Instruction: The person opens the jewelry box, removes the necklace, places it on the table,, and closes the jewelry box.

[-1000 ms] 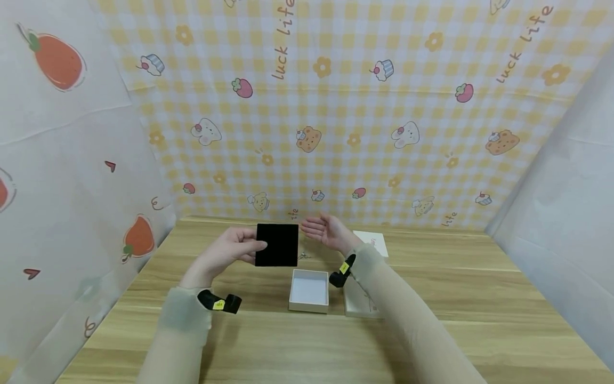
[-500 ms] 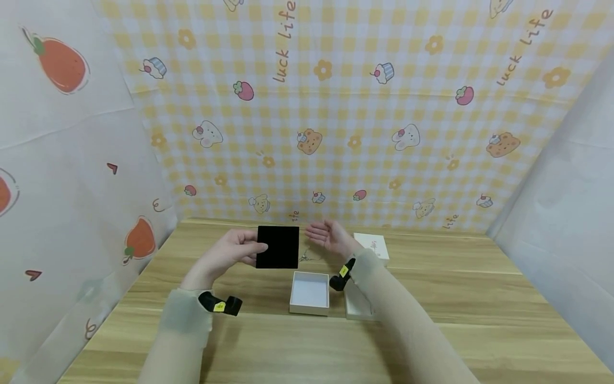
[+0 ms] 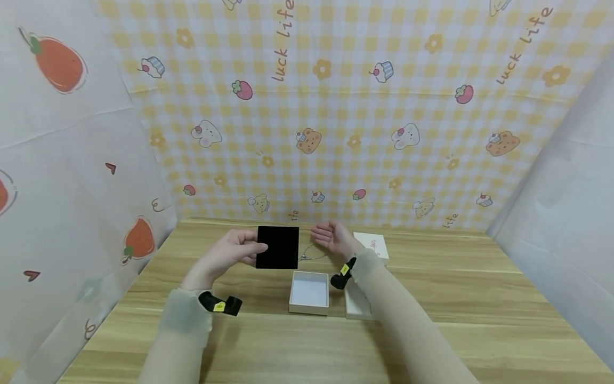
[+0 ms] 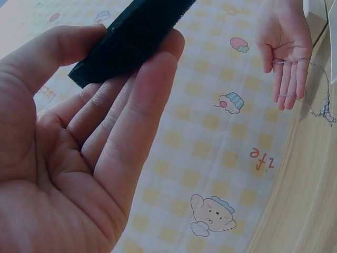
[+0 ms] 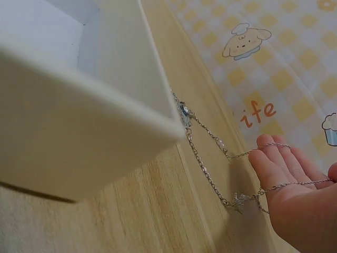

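My left hand [image 3: 224, 252] pinches a thin black square pad [image 3: 278, 247] between thumb and fingers, held up above the table. To its right, my right hand [image 3: 334, 239] is palm up with its fingers extended. A silver chain necklace [image 3: 305, 257] lies draped across those fingers. In the right wrist view, two strands of the necklace [image 5: 202, 167] run from the right hand [image 5: 295, 195] down to the left, with small charms along them. One end of it passes out of sight behind a box wall. The left wrist view shows the pad [image 4: 131, 42] edge-on.
An open white box [image 3: 308, 309] stands on the wooden table [image 3: 268, 346], in front of the hands. A flat white box or lid [image 3: 357, 304] lies partly under the right forearm. Another white box [image 3: 371, 244] with pink print sits behind the right wrist.
My right hand has shifted to the right and slightly toward me, away from the pad. More of the necklace shows between the two. The left hand and pad have hardly moved.
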`<action>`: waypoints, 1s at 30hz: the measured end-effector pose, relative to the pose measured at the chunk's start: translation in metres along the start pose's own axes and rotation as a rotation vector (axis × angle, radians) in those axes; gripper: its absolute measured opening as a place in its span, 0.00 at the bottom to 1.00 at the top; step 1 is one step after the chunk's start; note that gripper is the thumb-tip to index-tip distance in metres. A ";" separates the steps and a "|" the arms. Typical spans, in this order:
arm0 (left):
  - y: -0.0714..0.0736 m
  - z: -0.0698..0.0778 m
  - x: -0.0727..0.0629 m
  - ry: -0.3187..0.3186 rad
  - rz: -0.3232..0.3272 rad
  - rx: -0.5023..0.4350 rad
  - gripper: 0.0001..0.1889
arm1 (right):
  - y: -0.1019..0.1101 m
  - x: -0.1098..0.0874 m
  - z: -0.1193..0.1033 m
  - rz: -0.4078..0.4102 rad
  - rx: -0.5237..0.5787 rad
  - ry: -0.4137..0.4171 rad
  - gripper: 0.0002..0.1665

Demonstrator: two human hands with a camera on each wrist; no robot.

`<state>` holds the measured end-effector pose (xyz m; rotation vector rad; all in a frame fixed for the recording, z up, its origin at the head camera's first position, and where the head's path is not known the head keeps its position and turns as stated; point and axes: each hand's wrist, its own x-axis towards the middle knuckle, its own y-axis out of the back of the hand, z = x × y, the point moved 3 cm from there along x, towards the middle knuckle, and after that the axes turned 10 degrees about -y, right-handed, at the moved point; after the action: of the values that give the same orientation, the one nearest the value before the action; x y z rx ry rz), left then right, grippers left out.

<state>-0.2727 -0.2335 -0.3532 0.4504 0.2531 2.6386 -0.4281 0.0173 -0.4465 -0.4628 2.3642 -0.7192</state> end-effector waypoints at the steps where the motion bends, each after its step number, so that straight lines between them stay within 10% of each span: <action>1: 0.000 0.000 0.000 0.000 0.001 0.001 0.13 | 0.001 0.001 0.000 0.001 -0.005 0.000 0.32; 30: -0.002 0.002 -0.001 -0.008 -0.009 0.005 0.14 | 0.008 -0.003 -0.006 0.093 -0.037 0.050 0.32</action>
<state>-0.2705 -0.2316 -0.3526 0.4608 0.2579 2.6273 -0.4310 0.0273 -0.4455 -0.3515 2.4320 -0.6516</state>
